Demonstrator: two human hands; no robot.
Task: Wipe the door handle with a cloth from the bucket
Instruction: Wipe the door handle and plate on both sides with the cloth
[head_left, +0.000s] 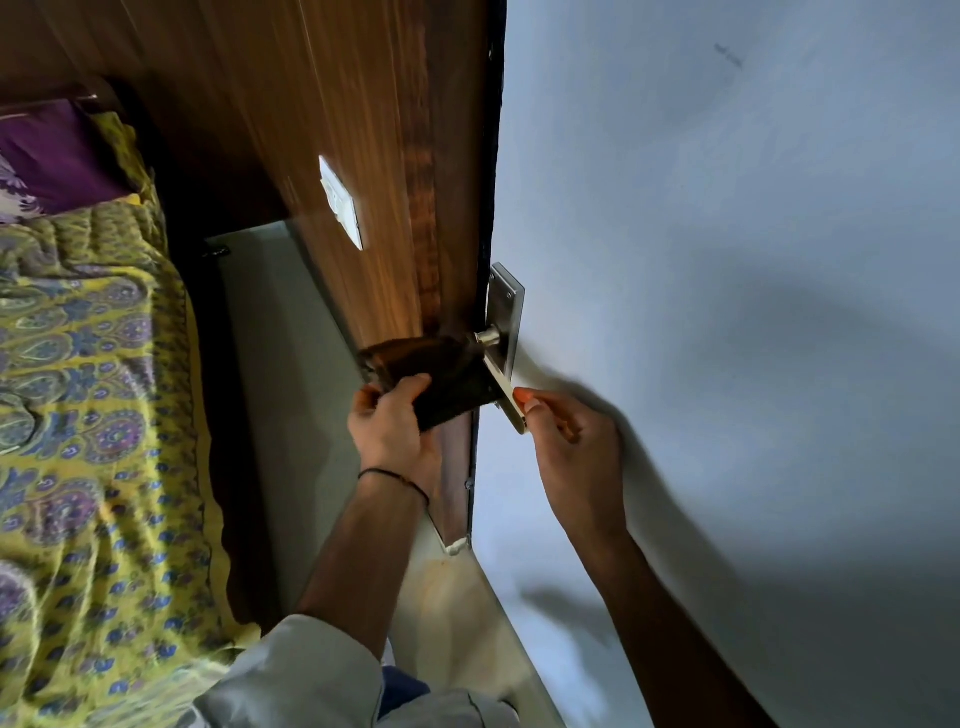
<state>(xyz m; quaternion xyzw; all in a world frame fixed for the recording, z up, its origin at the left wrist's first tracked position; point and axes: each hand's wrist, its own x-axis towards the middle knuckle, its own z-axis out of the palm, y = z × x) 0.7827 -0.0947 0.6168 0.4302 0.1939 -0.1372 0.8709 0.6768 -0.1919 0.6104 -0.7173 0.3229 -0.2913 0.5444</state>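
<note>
The left hand (387, 426) is pinching the dark cloth (447, 382) against the door handle (506, 389); it looks soft and limp, so bunching it helps. The right hand (576, 441), fingers curled, is steadying the stiff lever's end.

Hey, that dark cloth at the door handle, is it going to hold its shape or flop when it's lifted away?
Probably floppy: the dark cloth sags and folds between the left hand and the door handle. It looks light, since a few fingers hold it up. It may snag on the lever, as it seems draped against it. The right hand grips the lever's end.
</note>
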